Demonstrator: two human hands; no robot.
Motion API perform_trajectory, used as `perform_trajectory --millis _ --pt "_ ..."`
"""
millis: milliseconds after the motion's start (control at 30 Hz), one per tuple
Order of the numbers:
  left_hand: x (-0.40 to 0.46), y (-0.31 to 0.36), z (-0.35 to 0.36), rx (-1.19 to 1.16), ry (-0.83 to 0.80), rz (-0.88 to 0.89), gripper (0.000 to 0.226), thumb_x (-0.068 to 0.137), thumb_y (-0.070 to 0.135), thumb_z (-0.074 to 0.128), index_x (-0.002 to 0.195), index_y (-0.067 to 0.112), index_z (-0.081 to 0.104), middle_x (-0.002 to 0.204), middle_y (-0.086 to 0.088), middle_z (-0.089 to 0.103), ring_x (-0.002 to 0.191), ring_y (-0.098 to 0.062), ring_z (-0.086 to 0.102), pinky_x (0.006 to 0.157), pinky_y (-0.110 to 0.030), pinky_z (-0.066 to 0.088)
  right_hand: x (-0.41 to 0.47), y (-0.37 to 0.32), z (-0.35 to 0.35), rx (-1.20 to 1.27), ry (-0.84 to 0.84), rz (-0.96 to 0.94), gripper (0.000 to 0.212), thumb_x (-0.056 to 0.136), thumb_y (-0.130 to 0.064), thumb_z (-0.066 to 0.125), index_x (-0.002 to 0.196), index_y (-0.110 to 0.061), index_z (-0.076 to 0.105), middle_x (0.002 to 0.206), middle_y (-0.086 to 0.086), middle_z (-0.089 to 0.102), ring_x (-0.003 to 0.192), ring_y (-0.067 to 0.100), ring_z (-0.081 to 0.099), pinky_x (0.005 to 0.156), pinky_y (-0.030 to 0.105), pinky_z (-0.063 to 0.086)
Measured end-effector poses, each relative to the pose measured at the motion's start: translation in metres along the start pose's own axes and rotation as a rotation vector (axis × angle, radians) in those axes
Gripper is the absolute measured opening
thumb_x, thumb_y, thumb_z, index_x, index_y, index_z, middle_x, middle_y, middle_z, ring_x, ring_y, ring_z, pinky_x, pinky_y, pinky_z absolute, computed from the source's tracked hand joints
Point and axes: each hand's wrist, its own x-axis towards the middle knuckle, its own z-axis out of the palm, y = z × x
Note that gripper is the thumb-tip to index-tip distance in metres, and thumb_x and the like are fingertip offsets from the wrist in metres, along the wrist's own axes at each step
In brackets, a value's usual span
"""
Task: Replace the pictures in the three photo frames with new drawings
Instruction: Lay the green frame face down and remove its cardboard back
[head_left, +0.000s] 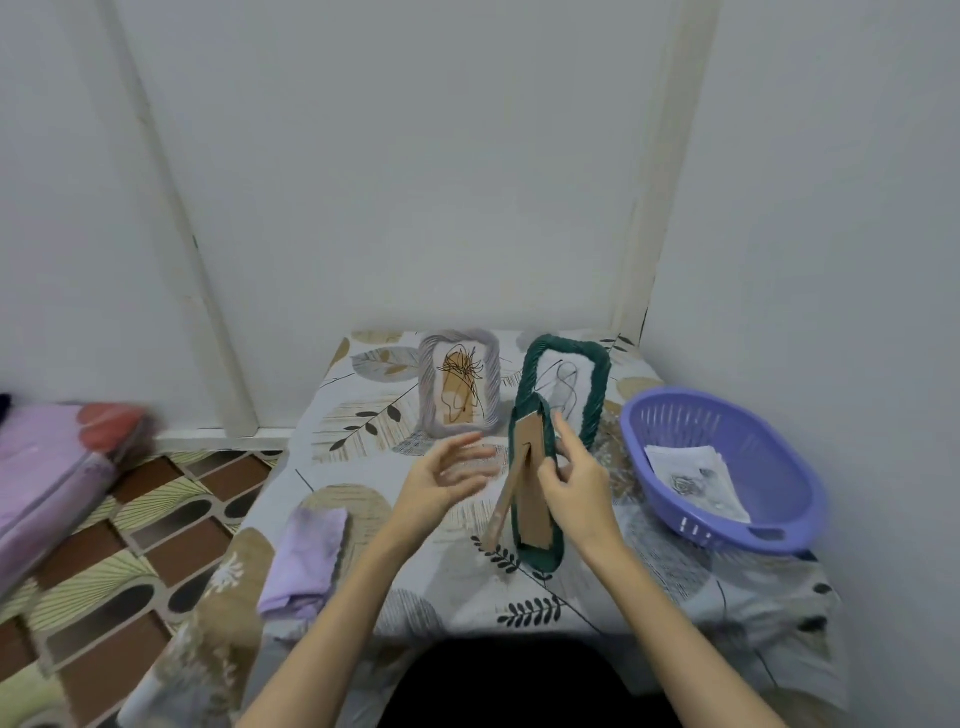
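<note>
A green rope-wrapped photo frame (540, 551) stands upright near the middle of the table, its brown cardboard back and prop stand turned toward me. My right hand (574, 480) grips its right edge, fingers curled round the rim. My left hand (441, 475) hovers just left of it, fingers spread and blurred, holding nothing. Behind stand a larger green frame (597, 374) with a line drawing and a grey-lilac frame (460, 384) with a brown-and-black drawing. Paper drawings (693, 475) lie in the purple basket (769, 535).
A folded lilac cloth (306, 561) lies at the table's left front. The table (389, 519) wears a leaf-print cover and sits in a corner of white walls. Left of it are patterned floor tiles and a pink bundle (47, 478).
</note>
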Motion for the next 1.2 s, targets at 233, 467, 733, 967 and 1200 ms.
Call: perform_trajectory --millis 233,467,733,967,1200 --pt "0.007 -0.020 -0.005 0.167 0.014 -0.180 0.069 0.083 0.017 0.066 0.140 0.033 0.031 0.133 0.007 0.033 0.113 -0.015 0.048 0.086 -0.027 0.045 0.007 0.021 -0.006 0.298 -0.072 0.097 0.055 0.093 0.004 0.044 0.136 -0.030 0.038 0.137 0.001 0.050 0.119 0.014 0.053 0.104 0.041 0.043" --pt "0.007 -0.056 -0.011 0.478 0.044 -0.257 0.087 0.069 0.024 0.080 0.141 0.019 0.031 0.139 -0.003 0.036 0.128 -0.022 0.039 0.107 -0.042 0.037 0.007 0.052 0.005 0.110 -0.212 0.239 0.061 0.094 -0.014 0.049 0.147 -0.020 0.020 0.150 0.000 0.029 0.138 0.017 0.028 0.112 0.032 0.027" --pt "0.006 -0.079 -0.008 0.935 -0.090 -0.285 0.079 0.081 0.050 0.061 0.144 0.018 0.025 0.148 -0.005 0.031 0.135 -0.024 0.020 0.110 -0.035 0.020 0.006 0.088 0.023 -0.729 -0.321 0.211 0.095 0.081 -0.068 0.045 0.149 -0.012 0.007 0.146 0.005 0.032 0.131 0.025 0.029 0.103 0.039 0.030" --pt "0.005 -0.092 -0.015 1.055 -0.006 -0.226 0.091 0.065 0.081 0.026 0.139 0.030 0.031 0.155 -0.001 0.015 0.141 -0.024 0.009 0.114 -0.041 0.011 0.003 0.100 0.022 -0.804 -0.266 0.117 0.077 0.081 -0.073 0.033 0.143 -0.028 0.023 0.152 -0.001 0.022 0.135 0.022 0.020 0.105 0.044 0.023" --pt "0.011 -0.098 -0.009 1.269 0.032 -0.189 0.108 0.052 0.088 0.002 0.141 0.033 0.027 0.154 0.009 0.018 0.142 -0.020 0.010 0.112 -0.040 0.012 0.008 0.103 0.030 -0.945 -0.254 0.059 0.096 0.062 -0.082 0.002 0.140 -0.032 0.028 0.148 -0.005 0.028 0.133 0.020 0.023 0.102 0.051 0.023"
